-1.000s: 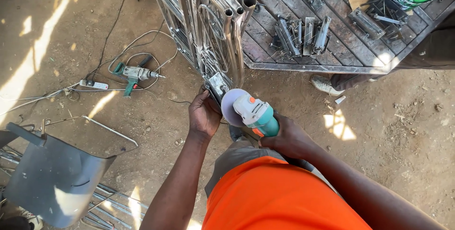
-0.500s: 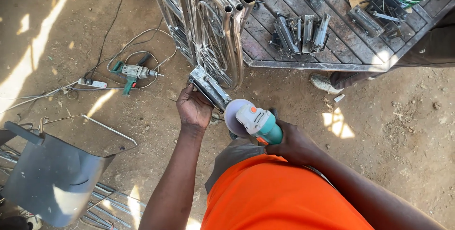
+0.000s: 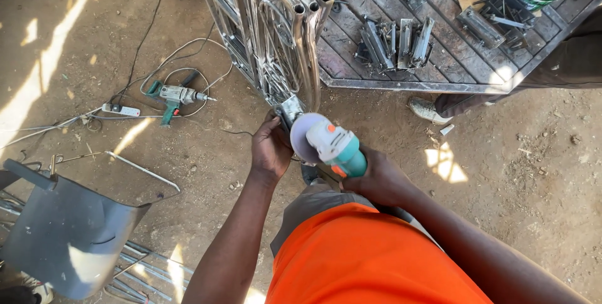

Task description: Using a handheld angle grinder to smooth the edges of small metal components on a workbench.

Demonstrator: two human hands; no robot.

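Head view looks straight down over an orange shirt at both of my hands, working low against a metal gate frame (image 3: 276,41) that stands upright on the dirt ground (image 3: 533,185). My right hand (image 3: 376,182) is clenched around the body of a teal and white angle grinder (image 3: 332,147). Its grey disc (image 3: 302,138) faces left, toward the frame's bottom corner. My left hand (image 3: 271,150) is closed on the small metal bracket (image 3: 290,108) at that corner, just beside the disc, with the fingers wrapped toward the frame. I cannot quite tell whether the disc touches the bracket or stands a hair off it, since the guard and my hand cover the meeting point.

What matters is this: the bracket lies up and to the left of the grinder's grip, the grinder's long axis runs from my right hand diagonally up-left toward it, and the left hand is the nearer of the two to the metal.

Elsewhere, a green power drill (image 3: 175,96) lies on the ground among loose white cables, well apart to the left. A wooden pallet (image 3: 451,59) beyond the frame carries a heap of metal hinges (image 3: 395,41). A grey bent sheet (image 3: 69,235) sits at lower left.
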